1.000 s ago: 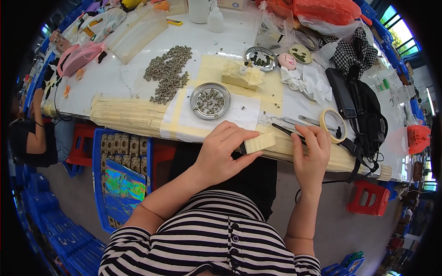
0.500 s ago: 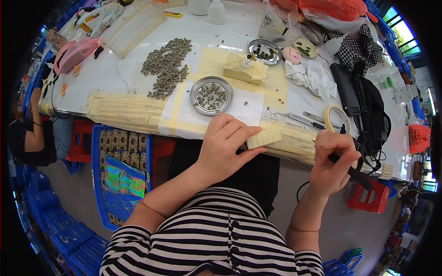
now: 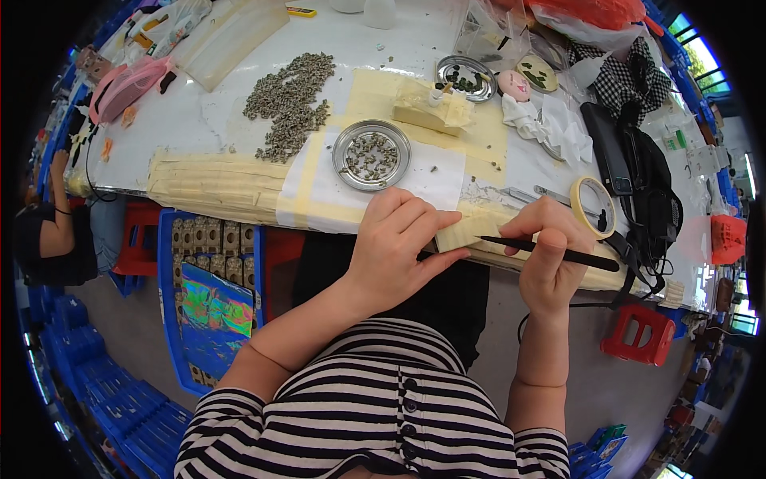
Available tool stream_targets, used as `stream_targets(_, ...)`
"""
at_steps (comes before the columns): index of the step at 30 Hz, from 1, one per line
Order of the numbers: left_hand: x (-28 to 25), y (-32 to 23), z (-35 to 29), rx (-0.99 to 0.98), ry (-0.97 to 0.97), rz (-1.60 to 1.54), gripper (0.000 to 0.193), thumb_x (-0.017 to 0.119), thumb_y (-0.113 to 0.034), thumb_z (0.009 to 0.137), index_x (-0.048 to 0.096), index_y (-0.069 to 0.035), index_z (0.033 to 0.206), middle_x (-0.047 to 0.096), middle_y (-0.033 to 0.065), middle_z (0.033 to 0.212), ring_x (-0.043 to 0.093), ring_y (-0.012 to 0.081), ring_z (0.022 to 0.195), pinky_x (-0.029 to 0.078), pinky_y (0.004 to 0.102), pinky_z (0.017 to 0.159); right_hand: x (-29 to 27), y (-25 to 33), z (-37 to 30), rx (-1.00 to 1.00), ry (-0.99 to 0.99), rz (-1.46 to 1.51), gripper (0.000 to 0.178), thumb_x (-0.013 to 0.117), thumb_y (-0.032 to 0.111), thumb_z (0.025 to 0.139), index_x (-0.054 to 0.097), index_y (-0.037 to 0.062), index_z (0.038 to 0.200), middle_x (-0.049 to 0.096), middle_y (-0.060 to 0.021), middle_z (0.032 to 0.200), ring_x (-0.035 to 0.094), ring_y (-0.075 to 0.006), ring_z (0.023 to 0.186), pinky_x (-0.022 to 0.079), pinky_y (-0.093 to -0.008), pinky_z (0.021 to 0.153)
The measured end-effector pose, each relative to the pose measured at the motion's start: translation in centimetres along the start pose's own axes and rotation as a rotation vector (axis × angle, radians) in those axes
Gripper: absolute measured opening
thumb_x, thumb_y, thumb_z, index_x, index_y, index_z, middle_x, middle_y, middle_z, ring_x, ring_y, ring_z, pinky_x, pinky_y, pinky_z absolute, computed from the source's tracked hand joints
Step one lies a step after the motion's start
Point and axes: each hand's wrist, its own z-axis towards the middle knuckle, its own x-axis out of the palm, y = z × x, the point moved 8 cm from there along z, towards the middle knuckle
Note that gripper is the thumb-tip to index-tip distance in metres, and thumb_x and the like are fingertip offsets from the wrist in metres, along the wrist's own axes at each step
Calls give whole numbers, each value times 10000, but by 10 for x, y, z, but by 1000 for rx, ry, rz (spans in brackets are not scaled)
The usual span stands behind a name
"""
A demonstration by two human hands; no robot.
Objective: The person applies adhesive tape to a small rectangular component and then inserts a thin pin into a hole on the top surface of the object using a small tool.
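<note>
The left hand (image 3: 399, 243) pinches a small pale yellow block (image 3: 456, 235), with the thumb on the near side and the pointer finger on the far side. The block is at the front edge of the counter (image 3: 211, 120), right in front of the person's tummy. Its long way seems to run out from the left hand toward the right. I can't tell if it rests on the edge or is held just over it.

The right hand (image 3: 550, 259) is closed on a thin black tool (image 3: 590, 258) that looks like tweezers. The tool lies nearly flat from side to side. Its sharp tip points left, at the block, and its back end sticks out to the right and a bit lower. The tip is very close to the block, but I can't tell if they touch.

So the block sits between the two hands. It is in the left hand's grip and to the left of the right hand.

Past the left hand is a round metal dish (image 3: 404, 156) with little metal bits (image 3: 371, 157) in it. A tape roll (image 3: 577, 201) is just beyond the right hand.
</note>
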Motion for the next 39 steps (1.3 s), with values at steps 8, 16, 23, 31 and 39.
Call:
stream_targets(8,0,1,0,1,14,0,419,864,-235,656,703,-74,1008,587,27,813,522,241,811,434,354,732,11,-3,5,-43,37,32,514,533,397,1005,613,-8,700,543,-59,607,487,-176,525,368,-288,497)
stream_targets(16,0,1,-1,1,-5,-9,409,873,-224,647,709,-82,994,586,24,796,521,242,796,435,350,709,20,0,11,-15,131,-71,451,562,368,992,597,18,709,477,-74,599,462,-244,527,359,-309,490)
stream_targets(23,2,2,-1,-24,40,-31,395,843,-223,668,685,-66,994,574,29,829,517,247,824,429,369,764,23,2,15,-23,134,-66,413,605,331,971,590,17,704,473,-80,594,450,-235,512,358,-316,481)
stream_targets(31,1,3,-1,-17,28,-19,397,858,-221,648,689,-71,975,573,29,814,519,248,812,429,367,743,27,-2,13,52,150,-208,406,646,303,955,583,8,684,458,-53,527,432,-156,462,353,-289,468)
stream_targets(39,0,2,1,-17,17,-20,404,878,-216,624,703,-71,958,593,34,800,525,254,797,439,357,717,20,-18,8,130,120,-27,503,440,319,1060,543,12,676,504,-10,595,469,-55,499,348,-213,477)
